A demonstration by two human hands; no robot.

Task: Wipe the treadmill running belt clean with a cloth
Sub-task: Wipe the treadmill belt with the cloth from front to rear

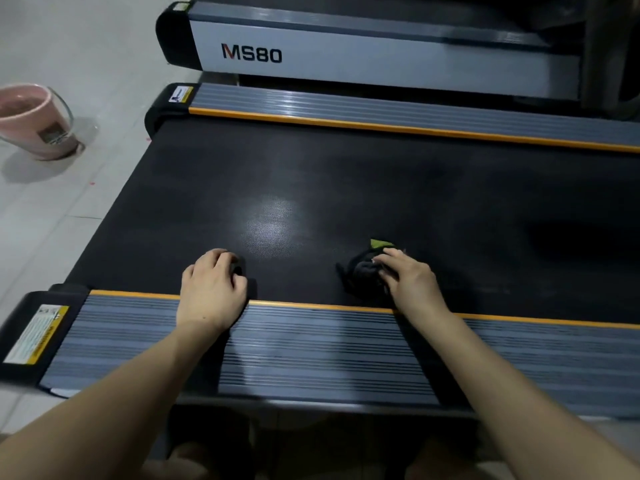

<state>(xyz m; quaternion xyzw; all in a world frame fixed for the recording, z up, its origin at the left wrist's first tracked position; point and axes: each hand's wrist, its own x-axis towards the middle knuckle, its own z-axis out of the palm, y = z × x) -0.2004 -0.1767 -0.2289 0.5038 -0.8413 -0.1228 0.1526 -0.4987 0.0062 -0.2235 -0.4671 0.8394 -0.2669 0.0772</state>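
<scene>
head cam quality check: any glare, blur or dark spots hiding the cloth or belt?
Head view: a pale glare patch sits on the running belt between the hands; a dark shadow covers the belt at right; the black cloth under the right hand nearly merges with the belt, only its green corner stands out; the side rail streaks with motion blur; wide-angle bending at the edges.

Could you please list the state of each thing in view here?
Belt: bare, with a shiny patch near the middle.
Cloth: bunched up on the belt under the right hand.
Left hand: fingers curled, resting at the belt's near edge.
Pink bucket: upright on the floor.
</scene>
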